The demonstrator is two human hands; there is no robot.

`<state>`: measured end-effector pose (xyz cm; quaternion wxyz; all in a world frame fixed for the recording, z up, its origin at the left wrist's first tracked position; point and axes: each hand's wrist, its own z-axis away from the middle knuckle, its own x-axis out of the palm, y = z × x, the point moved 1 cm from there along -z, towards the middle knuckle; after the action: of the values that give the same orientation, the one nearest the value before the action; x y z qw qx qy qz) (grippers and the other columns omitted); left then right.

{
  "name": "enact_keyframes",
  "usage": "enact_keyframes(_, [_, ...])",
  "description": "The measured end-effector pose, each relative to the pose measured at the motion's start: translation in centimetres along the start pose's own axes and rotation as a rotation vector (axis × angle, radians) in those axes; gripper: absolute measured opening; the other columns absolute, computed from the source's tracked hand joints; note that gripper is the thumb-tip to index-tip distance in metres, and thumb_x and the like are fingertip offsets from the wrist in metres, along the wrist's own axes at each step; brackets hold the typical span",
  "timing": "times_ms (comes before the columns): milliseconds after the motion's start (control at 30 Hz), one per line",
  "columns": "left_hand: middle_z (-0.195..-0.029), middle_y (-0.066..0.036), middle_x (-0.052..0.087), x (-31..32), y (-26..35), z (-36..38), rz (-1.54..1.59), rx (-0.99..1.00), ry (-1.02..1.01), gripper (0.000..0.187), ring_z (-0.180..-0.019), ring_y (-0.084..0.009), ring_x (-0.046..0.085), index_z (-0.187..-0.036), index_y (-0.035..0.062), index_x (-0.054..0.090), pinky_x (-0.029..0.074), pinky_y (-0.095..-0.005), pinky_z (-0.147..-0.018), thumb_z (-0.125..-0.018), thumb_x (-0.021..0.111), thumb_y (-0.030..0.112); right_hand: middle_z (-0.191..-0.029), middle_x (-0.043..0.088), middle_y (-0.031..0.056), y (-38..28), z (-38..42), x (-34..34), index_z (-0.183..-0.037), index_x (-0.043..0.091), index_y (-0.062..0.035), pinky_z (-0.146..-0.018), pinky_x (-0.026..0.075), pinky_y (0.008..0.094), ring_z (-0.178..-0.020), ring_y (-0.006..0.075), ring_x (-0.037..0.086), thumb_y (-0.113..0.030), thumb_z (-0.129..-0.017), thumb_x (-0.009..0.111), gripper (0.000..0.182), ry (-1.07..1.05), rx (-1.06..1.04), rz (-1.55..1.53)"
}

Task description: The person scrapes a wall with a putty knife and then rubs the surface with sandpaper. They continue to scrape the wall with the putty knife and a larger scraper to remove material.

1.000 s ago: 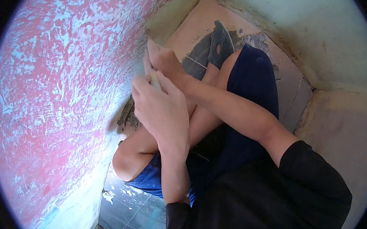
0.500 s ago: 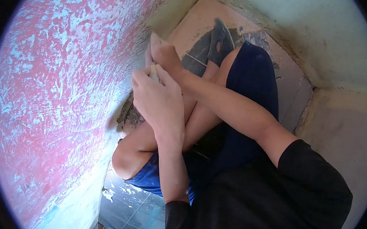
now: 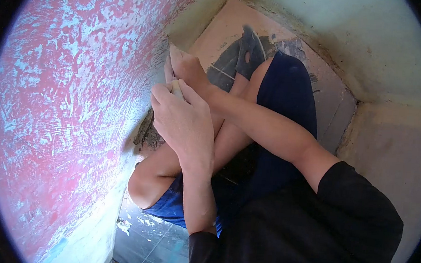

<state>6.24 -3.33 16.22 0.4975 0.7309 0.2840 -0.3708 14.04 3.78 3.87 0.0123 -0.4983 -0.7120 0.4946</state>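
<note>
My left hand (image 3: 184,125) is closed around the pale handle (image 3: 176,88) of what looks like a scraper, close to the wall with patchy pink and pale blue paint (image 3: 72,87). Just beyond it, my right hand (image 3: 188,69) has its fingers pressed together at the wall, seemingly on the front part of the same scraper. A thin edge shows by those fingertips; the rest of the blade is hidden. My right forearm crosses over my bent legs.
I sit cross-legged in a tight corner, a bare knee (image 3: 150,183) near the painted wall. A grey shoe (image 3: 251,51) lies ahead on the dusty tiles. Pale flakes (image 3: 125,225) lie on the dark floor tiles (image 3: 158,245). A yellowish wall (image 3: 395,144) stands on the right.
Both hands have shifted slightly down along the wall, keeping their grip. The right hand, blurred before, is sharper now. My legs have barely moved.
</note>
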Motion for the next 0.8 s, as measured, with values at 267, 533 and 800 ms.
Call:
enact_keyframes(267, [-0.087,-0.027,0.065,-0.4,-0.4,0.2,0.041,0.008,0.017,0.025,-0.085,-0.0449,0.064,-0.088,-0.0058,0.057,0.048,-0.0511,-0.077,-0.092,0.062,0.018,-0.075,0.063,0.0279,-1.0,0.2,-0.8,-0.115,0.05,0.0181,-0.061,0.057,0.0467,-0.068,0.0423,0.068,-0.004,-0.082,0.059,0.04,-0.009,-0.034,0.036])
enact_keyframes(533, [-0.086,-0.028,0.066,-0.6,0.0,0.1,0.054,-0.009,0.007,0.026,-0.085,-0.0453,0.065,-0.089,-0.0059,0.058,0.048,-0.0519,-0.077,-0.092,0.062,0.019,-0.07,0.057,0.028,-0.1,-0.3,-0.6,-0.089,0.048,0.0029,-0.057,0.051,0.0522,-0.064,0.0474,0.061,-0.002,-0.086,0.057,0.01,0.065,-0.012,-0.034])
enact_keyframes(800, [-0.087,-0.027,0.066,-0.2,-0.1,0.2,0.052,-0.014,0.017,0.027,-0.085,-0.0455,0.065,-0.091,-0.0057,0.058,0.048,-0.0519,-0.077,-0.092,0.062,0.02,-0.079,0.064,0.027,0.4,-0.5,-0.8,-0.111,0.051,0.0154,-0.062,0.057,0.0472,-0.071,0.0429,0.068,-0.005,-0.084,0.059,0.034,-0.066,0.024,0.034])
